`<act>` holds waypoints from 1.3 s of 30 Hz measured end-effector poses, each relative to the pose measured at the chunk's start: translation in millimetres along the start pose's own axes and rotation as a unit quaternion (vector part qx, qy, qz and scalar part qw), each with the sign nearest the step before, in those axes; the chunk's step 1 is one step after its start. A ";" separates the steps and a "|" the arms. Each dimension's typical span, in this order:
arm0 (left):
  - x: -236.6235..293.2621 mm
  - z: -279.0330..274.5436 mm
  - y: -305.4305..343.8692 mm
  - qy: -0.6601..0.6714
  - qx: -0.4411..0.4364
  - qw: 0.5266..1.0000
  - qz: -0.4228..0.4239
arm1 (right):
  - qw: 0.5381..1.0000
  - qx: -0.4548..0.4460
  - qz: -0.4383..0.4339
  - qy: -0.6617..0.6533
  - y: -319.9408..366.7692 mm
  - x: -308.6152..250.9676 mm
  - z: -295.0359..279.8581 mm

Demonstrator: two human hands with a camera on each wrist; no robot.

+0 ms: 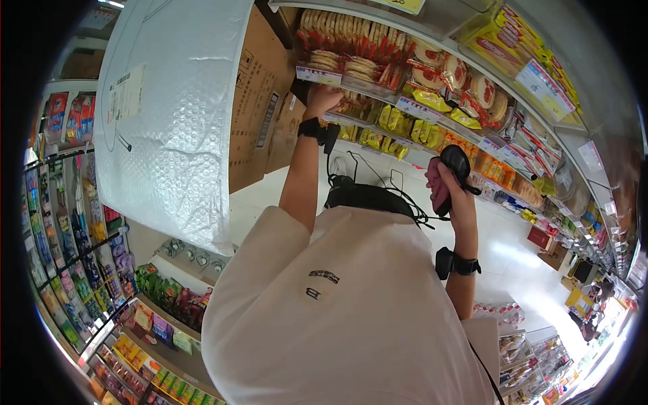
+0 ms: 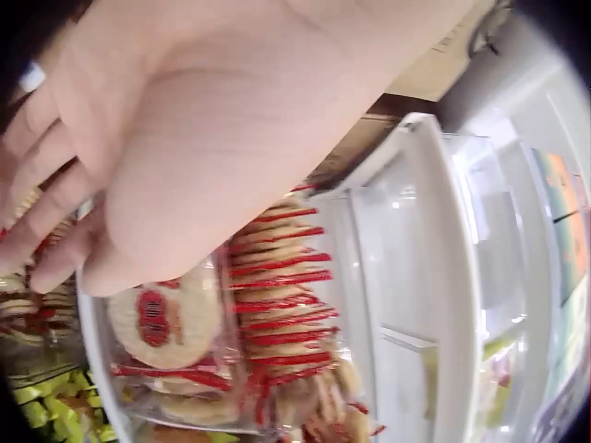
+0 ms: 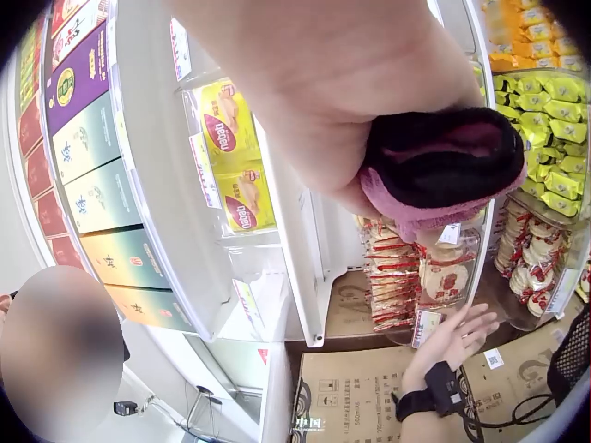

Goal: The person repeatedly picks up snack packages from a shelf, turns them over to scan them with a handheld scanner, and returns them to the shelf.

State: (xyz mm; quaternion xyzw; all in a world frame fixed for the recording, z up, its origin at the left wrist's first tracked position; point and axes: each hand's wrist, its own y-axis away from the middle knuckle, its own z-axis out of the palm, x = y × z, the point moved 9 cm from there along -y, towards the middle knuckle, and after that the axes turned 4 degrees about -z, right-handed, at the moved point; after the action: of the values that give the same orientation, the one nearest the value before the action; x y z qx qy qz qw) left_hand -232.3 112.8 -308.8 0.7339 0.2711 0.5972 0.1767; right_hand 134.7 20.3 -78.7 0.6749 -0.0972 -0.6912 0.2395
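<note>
My left hand [image 1: 324, 99] reaches to the shelf at the top middle of the head view, in front of packs of round flat cakes [image 1: 361, 68]. In the left wrist view its fingers are spread and slightly bent, and the palm overlaps a clear-wrapped cake pack [image 2: 166, 323] with red print. Beside that pack stands a row of cakes on edge [image 2: 282, 291] in red-edged wrappers. My right hand [image 1: 462, 199] grips a folded pink and black cloth [image 1: 439, 185] away from the shelves. The right wrist view shows the cloth's black-lined fold [image 3: 443, 161] toward the camera.
Cardboard boxes [image 1: 260, 101] and a silver bubble-wrap sheet [image 1: 169, 155] stand left of the left arm. Yellow-green snack packs [image 1: 412, 128] fill the lower shelf. Yellow wafer packs [image 3: 235, 157] sit on an upper shelf. Another person [image 3: 60, 355] is at lower left in the right wrist view.
</note>
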 end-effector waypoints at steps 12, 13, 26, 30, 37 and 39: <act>-67.1 130.6 -135.4 -0.178 0.116 0.949 0.235 | 0.993 0.087 0.075 -0.020 27.0 58.7 -34.3; -70.1 141.5 -143.1 -0.203 0.098 0.948 0.223 | 0.991 0.106 0.073 -0.022 31.3 63.6 -38.8; -36.6 126.2 -85.3 -0.114 0.102 0.975 0.162 | 0.986 0.126 0.049 -0.100 40.1 71.7 -57.7; -53.3 104.9 -58.4 -0.074 -0.010 0.994 0.085 | 0.995 0.059 0.005 -0.085 19.6 52.2 -46.1; 24.0 96.4 51.0 -0.099 -0.241 0.965 0.041 | 0.995 -0.053 -0.079 -0.040 -19.9 9.7 -12.9; 67.0 89.6 99.3 -0.062 -0.270 0.958 0.068 | 0.993 -0.067 -0.087 -0.042 -32.6 6.1 -10.3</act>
State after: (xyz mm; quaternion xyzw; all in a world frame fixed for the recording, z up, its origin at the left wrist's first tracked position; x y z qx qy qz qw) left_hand -117.2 80.9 -218.7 0.7112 0.0374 0.6122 0.3435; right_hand 138.4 47.7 -99.7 0.6338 -0.0020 -0.7418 0.2191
